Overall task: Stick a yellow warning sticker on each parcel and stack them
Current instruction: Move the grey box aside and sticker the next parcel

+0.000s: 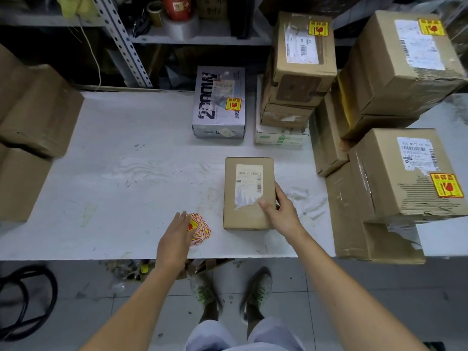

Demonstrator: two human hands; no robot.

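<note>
parcel (247, 214) flat on desk (126, 173), centre-near, long axis running away from the person. White label on top, no yellow sticker yet.

right hand (281, 209) grips its near-right corner: thumb on top face, fingers down the right side. It's pinning the parcel, so not free.

stickers (202, 230) in a loose pile just left of the parcel's near end, close to the desk edge. left hand (177, 233) lies over the pile's left part, fingers straight, nothing pinched as far as I can see.

So the left hand is the nearer one for the pick. The move from there is a short carry to the right onto bare cardboard near the parcel's close end, below the label.

Stickered stack (405, 173) sits right of the parcel, on the right hand's side.
</note>
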